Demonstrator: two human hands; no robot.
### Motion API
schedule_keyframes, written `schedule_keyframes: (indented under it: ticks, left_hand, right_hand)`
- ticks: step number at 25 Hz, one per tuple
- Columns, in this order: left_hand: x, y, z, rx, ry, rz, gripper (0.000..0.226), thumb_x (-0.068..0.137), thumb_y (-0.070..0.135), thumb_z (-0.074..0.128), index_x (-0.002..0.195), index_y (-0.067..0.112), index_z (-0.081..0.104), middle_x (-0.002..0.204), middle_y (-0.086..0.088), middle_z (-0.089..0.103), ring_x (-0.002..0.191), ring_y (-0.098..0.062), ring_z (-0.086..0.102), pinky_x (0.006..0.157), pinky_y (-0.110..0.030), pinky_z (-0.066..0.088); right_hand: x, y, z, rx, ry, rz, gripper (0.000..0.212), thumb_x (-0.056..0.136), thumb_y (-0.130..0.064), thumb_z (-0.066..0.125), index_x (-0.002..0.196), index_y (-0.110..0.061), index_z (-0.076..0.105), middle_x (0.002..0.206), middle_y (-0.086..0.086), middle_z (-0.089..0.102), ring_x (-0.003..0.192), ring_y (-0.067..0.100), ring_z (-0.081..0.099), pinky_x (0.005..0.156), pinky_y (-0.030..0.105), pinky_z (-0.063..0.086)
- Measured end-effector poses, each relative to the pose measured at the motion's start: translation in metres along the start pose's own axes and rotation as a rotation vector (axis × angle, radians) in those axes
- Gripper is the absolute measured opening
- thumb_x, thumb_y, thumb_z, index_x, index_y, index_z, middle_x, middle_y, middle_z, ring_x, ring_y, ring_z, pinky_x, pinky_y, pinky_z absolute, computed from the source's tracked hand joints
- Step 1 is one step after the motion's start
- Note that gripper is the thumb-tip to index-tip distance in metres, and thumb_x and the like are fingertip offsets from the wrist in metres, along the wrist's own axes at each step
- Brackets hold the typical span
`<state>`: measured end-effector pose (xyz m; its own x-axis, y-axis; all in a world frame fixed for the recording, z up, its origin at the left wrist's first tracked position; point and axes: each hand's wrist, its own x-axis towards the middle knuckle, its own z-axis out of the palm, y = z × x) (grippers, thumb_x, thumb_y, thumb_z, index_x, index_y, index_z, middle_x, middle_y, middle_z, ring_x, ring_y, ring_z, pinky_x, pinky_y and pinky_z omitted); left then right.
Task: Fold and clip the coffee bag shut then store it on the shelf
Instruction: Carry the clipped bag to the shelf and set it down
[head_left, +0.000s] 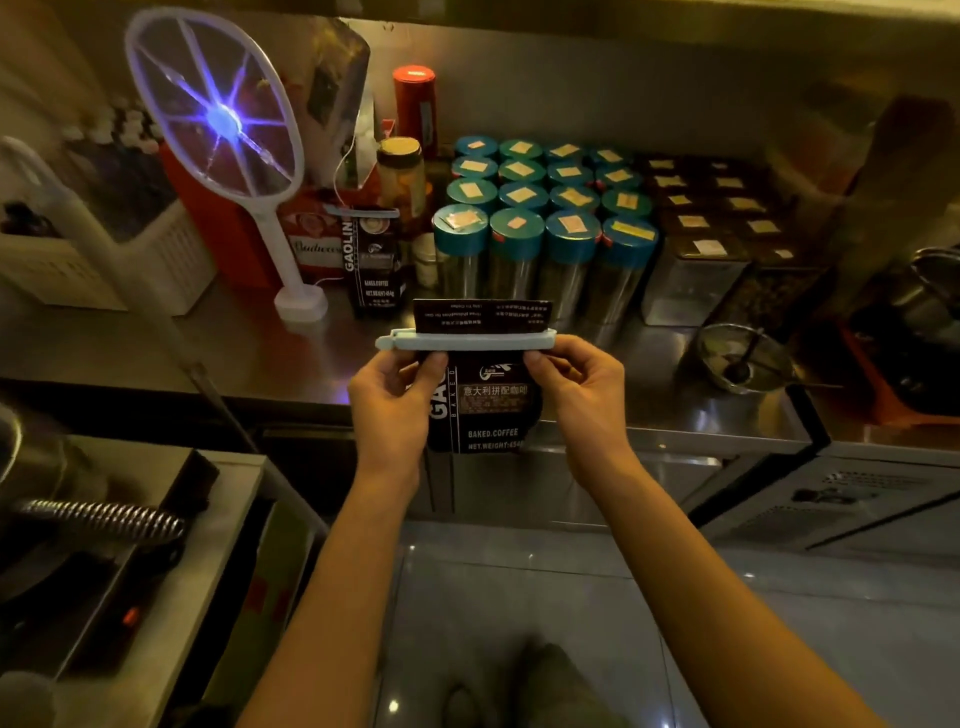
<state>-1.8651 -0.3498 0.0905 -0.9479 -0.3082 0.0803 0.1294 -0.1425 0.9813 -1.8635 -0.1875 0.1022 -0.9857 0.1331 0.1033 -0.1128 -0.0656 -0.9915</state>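
I hold a dark coffee bag (485, 410) upright in front of the steel counter edge. Its top flap is folded over, and a pale blue bar clip (467, 340) lies across the fold. My left hand (392, 400) grips the bag's left side just under the clip, thumb and fingers pinching near the clip's hinge end. On the right side, my right hand (576, 387) pinches the bag below the clip's other end. A second, matching coffee bag (375, 260) with a clip on top stands on the counter behind.
On the steel counter (260, 353) stand an electric fly swatter (218, 119) on its base, several teal-lidded jars (540, 208), dark square tins (711, 218), a red canister (415, 109) and a small metal strainer bowl (743, 358). Equipment sits at the lower left.
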Motion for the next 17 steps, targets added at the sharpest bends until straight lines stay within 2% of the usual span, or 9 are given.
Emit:
schedule_keyframes:
  ticks: [2, 4, 6, 7, 9, 11, 13, 17]
  left_hand:
    - [0.032, -0.015, 0.005, 0.009, 0.016, -0.025, 0.015, 0.087, 0.01, 0.067, 0.094, 0.023, 0.069, 0.092, 0.002, 0.073, 0.093, -0.011, 0.071, 0.081, -0.027, 0.055]
    - [0.065, -0.031, 0.01, 0.015, 0.021, -0.047, 0.014, 0.087, 0.012, 0.068, 0.095, 0.023, 0.069, 0.095, -0.001, 0.073, 0.096, -0.016, 0.071, 0.083, -0.029, 0.056]
    - [0.101, -0.048, 0.02, 0.061, 0.038, -0.066, 0.013, 0.086, 0.012, 0.068, 0.097, 0.02, 0.069, 0.094, -0.001, 0.073, 0.092, -0.01, 0.07, 0.08, -0.023, 0.055]
    - [0.115, -0.055, 0.025, 0.079, 0.048, -0.079, 0.012, 0.086, 0.012, 0.069, 0.098, 0.016, 0.069, 0.095, -0.003, 0.073, 0.09, -0.009, 0.07, 0.079, -0.023, 0.055]
    - [0.15, -0.071, 0.036, 0.099, 0.072, -0.128, 0.017, 0.085, 0.013, 0.07, 0.101, 0.007, 0.069, 0.099, -0.011, 0.073, 0.094, -0.017, 0.07, 0.085, -0.032, 0.056]
    - [0.169, -0.083, 0.04, 0.098, 0.076, -0.181, 0.016, 0.084, 0.013, 0.07, 0.1, 0.008, 0.068, 0.101, -0.011, 0.072, 0.099, -0.023, 0.069, 0.087, -0.035, 0.054]
    - [0.192, -0.098, 0.043, 0.088, 0.081, -0.22, 0.014, 0.085, 0.012, 0.069, 0.099, 0.012, 0.067, 0.1, -0.008, 0.071, 0.098, -0.022, 0.068, 0.083, -0.032, 0.055]
    - [0.228, -0.134, 0.045, 0.122, 0.022, -0.294, 0.02, 0.087, 0.012, 0.067, 0.107, 0.009, 0.066, 0.101, -0.01, 0.072, 0.097, -0.022, 0.07, 0.08, -0.031, 0.057]
  right_hand:
    - [0.033, 0.016, 0.007, 0.004, 0.002, 0.035, 0.013, 0.089, -0.008, 0.063, 0.099, -0.014, 0.069, 0.098, 0.005, 0.073, 0.097, 0.018, 0.07, 0.083, 0.033, 0.059]
    - [0.069, 0.033, 0.012, 0.015, -0.012, 0.066, 0.012, 0.089, -0.008, 0.063, 0.097, -0.015, 0.07, 0.098, 0.005, 0.073, 0.096, 0.018, 0.071, 0.082, 0.032, 0.059]
    - [0.109, 0.052, 0.015, 0.025, -0.001, 0.094, 0.013, 0.089, -0.008, 0.064, 0.095, -0.017, 0.07, 0.098, 0.006, 0.073, 0.096, 0.018, 0.071, 0.082, 0.031, 0.059]
    - [0.124, 0.059, 0.016, 0.025, 0.01, 0.112, 0.013, 0.089, -0.008, 0.064, 0.095, -0.017, 0.07, 0.098, 0.006, 0.073, 0.097, 0.018, 0.07, 0.082, 0.031, 0.059]
    - [0.161, 0.073, 0.016, 0.036, 0.009, 0.161, 0.014, 0.088, -0.007, 0.064, 0.094, -0.019, 0.07, 0.097, 0.004, 0.073, 0.095, 0.015, 0.07, 0.083, 0.029, 0.059]
    - [0.181, 0.085, 0.017, 0.019, 0.01, 0.18, 0.015, 0.088, -0.007, 0.065, 0.094, -0.02, 0.069, 0.096, 0.001, 0.073, 0.092, 0.011, 0.071, 0.082, 0.027, 0.059]
    - [0.204, 0.102, 0.019, 0.01, -0.018, 0.185, 0.014, 0.089, -0.008, 0.064, 0.097, -0.019, 0.069, 0.097, 0.0, 0.073, 0.092, 0.011, 0.071, 0.081, 0.026, 0.059]
    - [0.242, 0.142, 0.025, -0.097, 0.018, 0.303, 0.013, 0.089, -0.008, 0.065, 0.099, -0.014, 0.069, 0.098, 0.005, 0.073, 0.093, 0.014, 0.069, 0.087, 0.037, 0.058]
